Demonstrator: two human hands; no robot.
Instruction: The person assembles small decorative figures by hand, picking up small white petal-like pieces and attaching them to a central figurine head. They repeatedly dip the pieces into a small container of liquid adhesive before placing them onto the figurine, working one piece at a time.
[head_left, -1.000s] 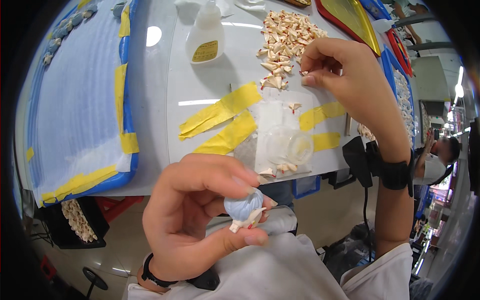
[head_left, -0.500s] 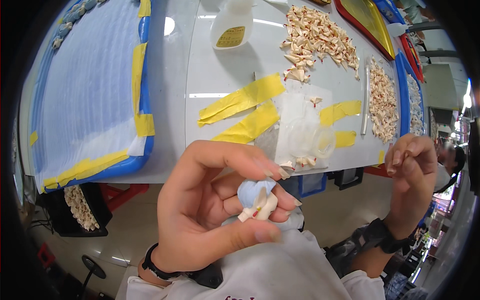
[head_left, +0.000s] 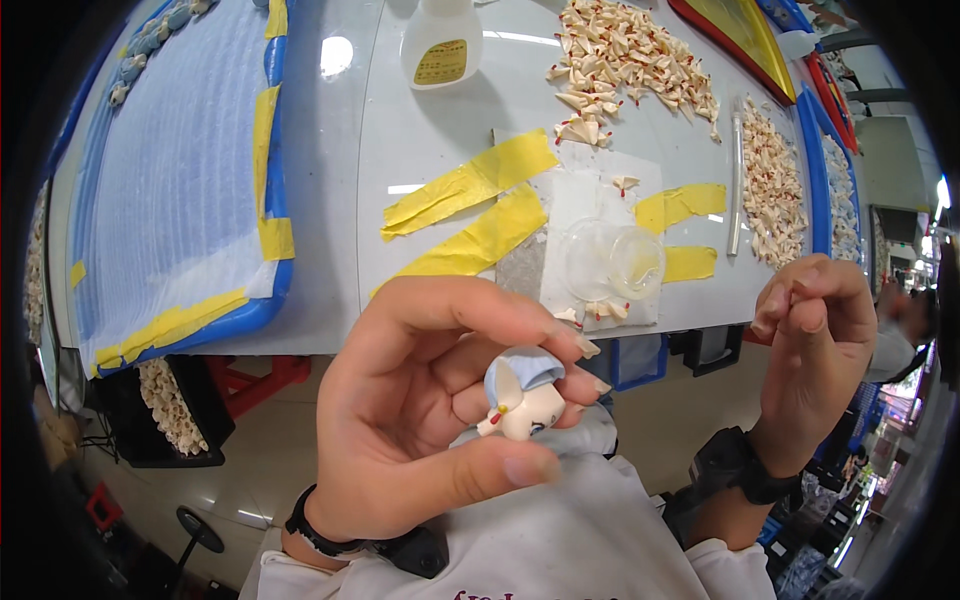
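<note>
My left hand [head_left: 385, 420] is curled around a small figurine head [head_left: 530, 410], with the thumb below it and fingers behind. The head wears a pale blue cap and has a pointed ear with a red and yellow ornament; a painted eye shows at its lower edge. To the right, my right hand [head_left: 822, 340] is raised with thumb and fingertips pinched together; anything between them is too small to make out. Beyond the hands, a clear plastic cup [head_left: 640, 268] lies on a white sheet [head_left: 575, 195], beside a few loose pointed ear pieces [head_left: 606, 310].
A blue tray [head_left: 280, 300] lined with pale sheeting and yellow tape [head_left: 480, 185] lies at left. A translucent bottle [head_left: 440, 50] stands at the back. Piles of ear pieces [head_left: 640, 75] and a clear rod [head_left: 736, 185] are at right. Below the table sits a black bin [head_left: 200, 370].
My left hand has turned the figurine head, so the ear faces me more and an eye now shows. My right hand stays pinched and has shifted slightly. The whole view has moved a little.
</note>
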